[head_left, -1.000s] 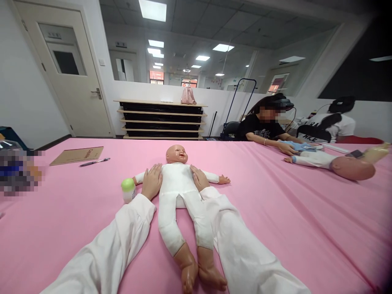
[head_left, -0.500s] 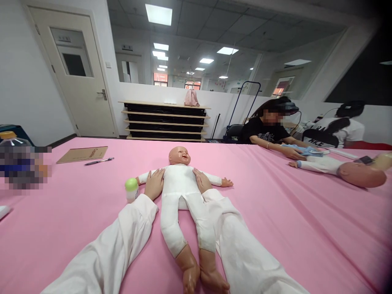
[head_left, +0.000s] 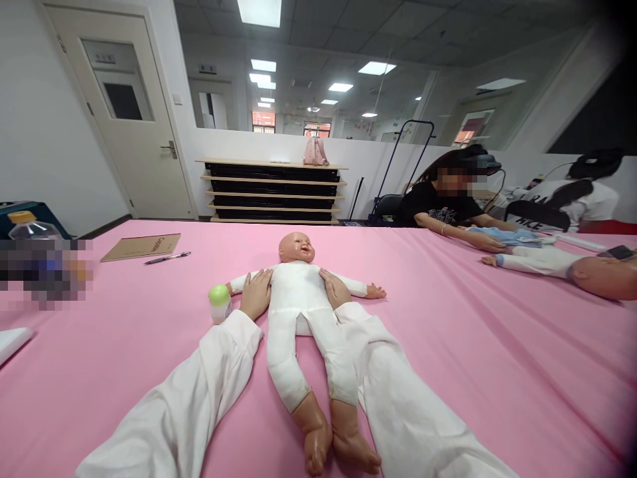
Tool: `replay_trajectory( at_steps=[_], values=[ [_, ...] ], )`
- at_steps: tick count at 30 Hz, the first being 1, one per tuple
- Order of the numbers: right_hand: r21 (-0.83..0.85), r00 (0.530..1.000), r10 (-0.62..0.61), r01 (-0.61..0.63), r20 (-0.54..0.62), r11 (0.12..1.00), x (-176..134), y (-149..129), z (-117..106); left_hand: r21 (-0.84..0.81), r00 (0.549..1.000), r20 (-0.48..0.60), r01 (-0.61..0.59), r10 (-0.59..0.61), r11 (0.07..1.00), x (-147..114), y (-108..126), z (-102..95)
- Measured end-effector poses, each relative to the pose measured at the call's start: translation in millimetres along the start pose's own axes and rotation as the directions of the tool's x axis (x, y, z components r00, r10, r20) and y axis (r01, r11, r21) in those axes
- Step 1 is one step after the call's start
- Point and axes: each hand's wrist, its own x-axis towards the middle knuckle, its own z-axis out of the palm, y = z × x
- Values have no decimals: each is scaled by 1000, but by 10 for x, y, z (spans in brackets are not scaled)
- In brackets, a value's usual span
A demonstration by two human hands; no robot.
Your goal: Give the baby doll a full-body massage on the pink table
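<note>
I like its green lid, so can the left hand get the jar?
Probably yes: the jar stands close beside the left hand, with nothing seen between them. The hand just rests against the doll.

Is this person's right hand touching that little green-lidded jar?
Apart. The head view shows the doll's torso lying between the right hand and the jar.

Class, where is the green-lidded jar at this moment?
In the head view, the jar stands left of centre on the pink cloth, just outside the person's left hand, by the doll's outstretched arm.
</note>
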Motion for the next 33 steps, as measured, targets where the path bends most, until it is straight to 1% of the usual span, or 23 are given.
replay_trajectory(
  at_steps=[6, 11, 14, 16, 17, 20, 21, 23, 26, 30, 32, 33],
  values=[
    [-45, 999, 28, -26, 27, 999, 36, -22, 3, 15, 1000, 2, -3, 3, 1000, 0, -3, 1],
    [-79, 999, 36, -33, 33, 996, 6, -6, -21, 10, 1000, -2, 1, -1, 1000, 5, -4, 5],
    [-99, 999, 32, -29, 31, 995, -10, -7, -37, 17, 998, -57, 20, -19, 1000, 9, 10, -20],
    [-109, 999, 28, -25, 31, 994, -5, -18, -35, 20, 995, -96, 12, -10, 1000, 9, 21, -38],
    [-114, 999, 26, -23, 31, 993, 2, -25, -30, 22, 996, -94, 0, 2, 1000, 8, 25, -44],
    [-126, 999, 26, -21, 35, 992, 26, -43, -6, 40, 999, -29, -24, 25, 999, -2, 30, -46],
    [-130, 999, 28, -23, 36, 991, 31, -44, 0, 51, 1000, -16, -15, 16, 999, -7, 29, -42],
    [-139, 999, 35, -30, 35, 990, 31, -38, 6, 74, 999, -31, 22, -19, 997, -19, 24, -35],
    [-153, 998, 50, -46, 24, 987, 9, -5, -5, 105, 991, -101, 103, -92, 989, -29, 13, -36],
    [-165, 998, 56, -54, 7, 985, -23, 44, -30, 127, 962, -199, 216, -188, 968, -16, 7, -53],
    [-166, 999, 45, -44, 2, 985, -21, 54, -31, 122, 959, -215, 215, -186, 969, -4, 13, -58],
    [-165, 999, 37, -36, 2, 986, -13, 54, -27, 117, 966, -200, 187, -162, 975, 0, 18, -58]
  ],
)
